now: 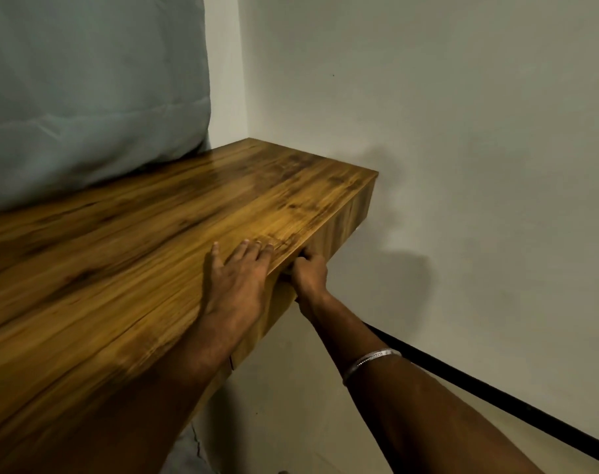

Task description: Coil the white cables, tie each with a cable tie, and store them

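Left hand: I am laying my left hand (238, 275) flat on the wooden top (127, 254), palm down, fingers straight and slightly spread, the fingertips reaching toward the front edge.
Right hand: I am curling my right hand (308, 271) up under that front edge, the fingers hooked onto the top of the front panel (339, 227) just below the top; the fingertips are hiding in the dark gap there, so I cannot tell exactly what they are gripping beyond the panel's edge.
Wrist: I am wearing a thin silver bracelet (371, 360) on my right forearm.
White cables: I am not seeing any white cable or cable tie anywhere here; where they are lying I cannot tell.
Wooden top: it is running from the lower left up to the corner of the room, its far end touching the pale wall (462, 114).
Cushion: a pale grey-green padded cushion (86, 90) is leaning at the back left, its lower edge resting on the wooden top.
Lower right: a black bar (496, 395) is running diagonally along the wall, passing behind my right arm.
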The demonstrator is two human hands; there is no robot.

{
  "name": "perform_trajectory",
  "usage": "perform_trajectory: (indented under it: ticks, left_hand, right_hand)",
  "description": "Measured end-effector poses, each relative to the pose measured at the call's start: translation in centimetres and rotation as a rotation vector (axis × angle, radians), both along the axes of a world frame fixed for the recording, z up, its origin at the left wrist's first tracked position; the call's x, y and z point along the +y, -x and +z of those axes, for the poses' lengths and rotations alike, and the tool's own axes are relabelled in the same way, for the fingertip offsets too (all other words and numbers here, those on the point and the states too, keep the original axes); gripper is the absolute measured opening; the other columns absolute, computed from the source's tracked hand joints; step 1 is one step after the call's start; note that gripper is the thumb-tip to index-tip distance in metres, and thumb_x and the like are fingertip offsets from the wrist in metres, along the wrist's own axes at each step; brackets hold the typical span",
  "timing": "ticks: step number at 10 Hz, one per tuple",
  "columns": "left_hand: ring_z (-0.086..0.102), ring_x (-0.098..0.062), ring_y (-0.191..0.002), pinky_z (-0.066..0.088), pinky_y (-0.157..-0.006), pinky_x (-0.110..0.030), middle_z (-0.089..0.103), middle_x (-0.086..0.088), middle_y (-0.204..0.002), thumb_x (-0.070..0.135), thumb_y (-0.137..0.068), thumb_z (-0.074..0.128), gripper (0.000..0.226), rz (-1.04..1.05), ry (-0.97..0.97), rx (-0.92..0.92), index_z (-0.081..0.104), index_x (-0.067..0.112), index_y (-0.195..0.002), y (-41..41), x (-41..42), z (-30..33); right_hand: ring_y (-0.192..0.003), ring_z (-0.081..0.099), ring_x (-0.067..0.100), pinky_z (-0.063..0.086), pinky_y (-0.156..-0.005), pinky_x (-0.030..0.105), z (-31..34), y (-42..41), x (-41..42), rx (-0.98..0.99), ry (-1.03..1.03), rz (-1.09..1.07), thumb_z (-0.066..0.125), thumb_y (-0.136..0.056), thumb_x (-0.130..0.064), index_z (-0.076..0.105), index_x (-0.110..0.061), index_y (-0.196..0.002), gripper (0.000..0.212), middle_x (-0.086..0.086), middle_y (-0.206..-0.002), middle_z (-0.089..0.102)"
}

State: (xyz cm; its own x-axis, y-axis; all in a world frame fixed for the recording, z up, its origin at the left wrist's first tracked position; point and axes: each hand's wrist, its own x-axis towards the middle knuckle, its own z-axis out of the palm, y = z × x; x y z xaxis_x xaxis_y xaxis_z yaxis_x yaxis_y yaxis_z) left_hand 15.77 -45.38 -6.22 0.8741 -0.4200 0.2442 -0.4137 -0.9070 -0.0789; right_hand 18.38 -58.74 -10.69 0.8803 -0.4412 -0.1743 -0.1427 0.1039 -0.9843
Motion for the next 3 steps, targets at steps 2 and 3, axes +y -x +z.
perform_trajectory:
  ticks: [2,3]
  left_hand:
    - [0.03,-0.014,-0.149,0.011,-0.124,-0.05,0.045,0.004,-0.155,0.07,-0.096,0.016,0.073,0.016,0.237,-0.081,0.044,0.026,-0.147,0.0,4.6,1.3]
    - [0.033,-0.015,-0.148,0.017,-0.124,-0.044,0.049,0.001,-0.153,0.057,-0.1,0.008,0.071,0.086,0.387,-0.263,0.049,0.021,-0.145,-0.3,8.3,3.5]
  right_hand:
    - [-0.122,0.059,0.024,0.048,-0.107,0.038,3.1,1.1,1.2,-0.136,0.335,-0.11,0.049,-0.105,-0.02,0.045,-0.017,-0.151,0.047,0.002,-0.137,0.06]
    - [-0.14,0.05,0.027,0.038,-0.118,0.032,7.0,-0.5,3.7,-0.314,0.519,-0.093,0.046,-0.105,-0.013,0.029,-0.012,-0.162,0.06,0.008,-0.158,0.047]
